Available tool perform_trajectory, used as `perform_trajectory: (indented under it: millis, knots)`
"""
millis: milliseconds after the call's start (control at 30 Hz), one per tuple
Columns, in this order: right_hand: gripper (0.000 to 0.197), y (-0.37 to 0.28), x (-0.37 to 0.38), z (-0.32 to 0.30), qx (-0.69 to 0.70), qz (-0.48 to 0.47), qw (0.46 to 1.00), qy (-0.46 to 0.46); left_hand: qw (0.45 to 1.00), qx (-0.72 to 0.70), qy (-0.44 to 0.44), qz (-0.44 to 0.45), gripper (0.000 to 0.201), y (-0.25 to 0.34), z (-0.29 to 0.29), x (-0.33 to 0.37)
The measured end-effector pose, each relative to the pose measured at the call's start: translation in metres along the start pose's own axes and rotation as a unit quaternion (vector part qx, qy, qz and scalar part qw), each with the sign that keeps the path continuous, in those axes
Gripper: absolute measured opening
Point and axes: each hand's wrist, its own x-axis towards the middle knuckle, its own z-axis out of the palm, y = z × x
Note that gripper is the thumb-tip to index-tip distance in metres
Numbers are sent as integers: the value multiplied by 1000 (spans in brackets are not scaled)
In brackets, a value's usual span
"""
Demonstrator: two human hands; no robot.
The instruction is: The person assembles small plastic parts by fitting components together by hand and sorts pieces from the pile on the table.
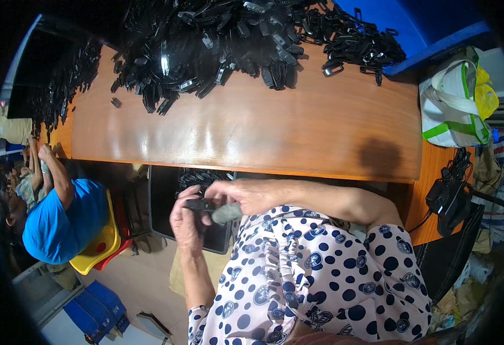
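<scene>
My left hand (pixel 185 223) is closed around a small, dark, oblong plastic piece (pixel 197 204), pinched between thumb and fingers. From the right, my right hand (pixel 245 194) meets it with curled fingers, slightly blurred; whatever they grip is hidden. A grey, cloth-like cover (pixel 226 213) seems to wrap one of its digits. Both hands are over a black bin (pixel 161 214) below the table's front edge. More small black pieces (pixel 193 177) lie inside that bin, partly hidden by the tabletop and my hands.
A big heap of black parts (pixel 223 43) covers the far side of the wooden table (pixel 252 123). Right of it stand a blue container (pixel 436 29) and a white-green bag (pixel 450 109); black cables and adapters (pixel 450 195) sit below. A blue-shirted person (pixel 65 221) works at left.
</scene>
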Motion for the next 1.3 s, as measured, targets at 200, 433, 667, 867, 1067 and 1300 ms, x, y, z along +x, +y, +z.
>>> perform_trajectory:
  millis: [200, 433, 667, 867, 1067, 1300]
  knots:
    - [35, 3, -75, -104, -470, 8, 829, 303, 755, 610, 97, 221, 34, 33, 9, 29]
    - [34, -14, -129, -194, -689, 108, 616, 366, 863, 452, -90, 209, 22, 44, 147, 146]
    - [25, -16, -122, -210, -735, 83, 620, 261, 788, 571, -91, 213, 28, 17, 196, 208]
    - [27, -15, -121, -210, -761, 59, 600, 238, 749, 612, -133, 215, 31, 18, 206, 185]
    - [34, -11, -125, -209, -555, 35, 748, 362, 907, 397, -115, 83, 32, 23, 164, 172]
    - [17, -19, -91, -140, -79, 61, 935, 342, 975, 159, -156, 5, 34, -2, 132, 143]
